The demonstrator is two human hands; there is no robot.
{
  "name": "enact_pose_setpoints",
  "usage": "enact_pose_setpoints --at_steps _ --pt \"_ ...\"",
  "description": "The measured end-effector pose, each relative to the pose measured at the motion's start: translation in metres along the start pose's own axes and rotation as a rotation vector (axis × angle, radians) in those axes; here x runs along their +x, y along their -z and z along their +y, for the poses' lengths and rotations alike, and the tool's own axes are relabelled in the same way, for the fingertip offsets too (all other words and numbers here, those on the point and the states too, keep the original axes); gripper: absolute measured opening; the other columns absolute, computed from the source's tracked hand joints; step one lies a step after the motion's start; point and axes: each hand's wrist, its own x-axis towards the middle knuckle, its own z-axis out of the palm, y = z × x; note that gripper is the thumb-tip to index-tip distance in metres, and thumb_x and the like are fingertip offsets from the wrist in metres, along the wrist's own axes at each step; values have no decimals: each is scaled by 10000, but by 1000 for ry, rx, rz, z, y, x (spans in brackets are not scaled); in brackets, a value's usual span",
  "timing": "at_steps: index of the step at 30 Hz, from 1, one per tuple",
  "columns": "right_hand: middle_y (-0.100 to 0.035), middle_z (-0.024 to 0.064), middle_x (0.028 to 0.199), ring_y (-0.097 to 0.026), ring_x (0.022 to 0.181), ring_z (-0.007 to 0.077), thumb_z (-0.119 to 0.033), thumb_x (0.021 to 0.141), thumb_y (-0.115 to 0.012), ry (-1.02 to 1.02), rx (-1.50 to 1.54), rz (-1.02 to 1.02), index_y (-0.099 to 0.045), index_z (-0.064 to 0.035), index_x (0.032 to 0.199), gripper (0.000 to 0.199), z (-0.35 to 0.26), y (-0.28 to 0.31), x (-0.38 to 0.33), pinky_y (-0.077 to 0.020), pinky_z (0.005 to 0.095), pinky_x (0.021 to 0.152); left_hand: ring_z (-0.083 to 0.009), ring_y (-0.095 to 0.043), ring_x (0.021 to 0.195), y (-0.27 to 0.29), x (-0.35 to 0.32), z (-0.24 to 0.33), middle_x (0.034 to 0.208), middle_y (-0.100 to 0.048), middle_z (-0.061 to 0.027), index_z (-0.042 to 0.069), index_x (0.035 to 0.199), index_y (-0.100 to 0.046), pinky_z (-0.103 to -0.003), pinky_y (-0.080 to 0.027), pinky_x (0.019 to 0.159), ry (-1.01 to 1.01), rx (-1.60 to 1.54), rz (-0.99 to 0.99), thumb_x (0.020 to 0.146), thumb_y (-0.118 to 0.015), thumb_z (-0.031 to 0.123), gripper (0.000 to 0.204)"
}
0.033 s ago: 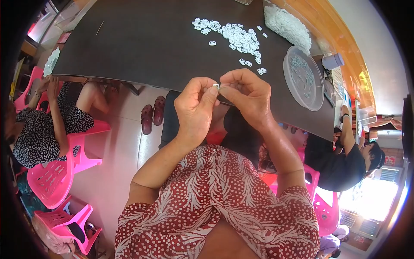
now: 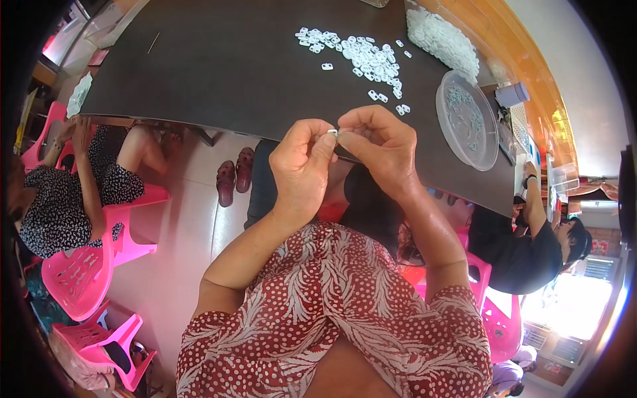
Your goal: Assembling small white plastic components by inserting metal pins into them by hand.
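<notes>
Just over the near edge of the dark table (image 2: 232, 60), my two hands meet at the fingertips. My left hand (image 2: 297, 174) pinches a small white plastic piece (image 2: 333, 132) between thumb and forefinger. My right hand (image 2: 386, 149) is closed in a pinch right against that piece; whatever it holds is too small and hidden to name. Beyond my hands lies a loose pile of white plastic pieces (image 2: 371, 60), flat and oval with holes. To the right stands a round clear plastic tub (image 2: 492, 158) with many tiny grey-green parts (image 2: 464, 106) in it.
A clear container heaped with white pieces (image 2: 443, 43) stands at the back right, near a lilac cup (image 2: 512, 94). A thin stick (image 2: 154, 42) lies far left. People sit at both sides, by pink plastic chairs (image 2: 79, 278). Dark red clogs (image 2: 227, 184) rest on the floor.
</notes>
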Motion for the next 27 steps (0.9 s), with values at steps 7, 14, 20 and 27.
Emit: enact_pose_setpoints --at_steps 7,14,20,27 --pt "-621 19 822 -570 724 50 25 803 -626 -4 47 48 -605 31 950 148 8 -9 2 -467 189 671 -34 -492 602 1 1 2 724 -548 12 0 867 -570 -173 -387 511 46 -98 22 885 -549 4 28" --pt "-598 16 716 -544 659 33 15 819 -592 30 99 70 -571 33 880 67 11 -18 6 -457 197 568 -29 -501 590 5 6 0 711 -543 19 9 864 -575 -160 -393 493 85 -96 31 883 -547 8 33" --pt "-618 22 802 -574 725 45 -7 837 -608 5 -3 5 -590 29 950 120 17 -9 7 -480 189 643 -74 -537 562 9 12 -1 734 -591 -45 -19 879 -582 -184 -425 474 158 -184 -5 875 -562 5 32" --pt "-630 25 826 -560 780 80 -18 788 -630 106 -324 224 -665 5 916 134 16 36 25 -456 232 711 -108 -558 558 8 22 2 762 -621 -91 -39 903 -580 -217 -452 479 193 -276 22 873 -563 9 59"
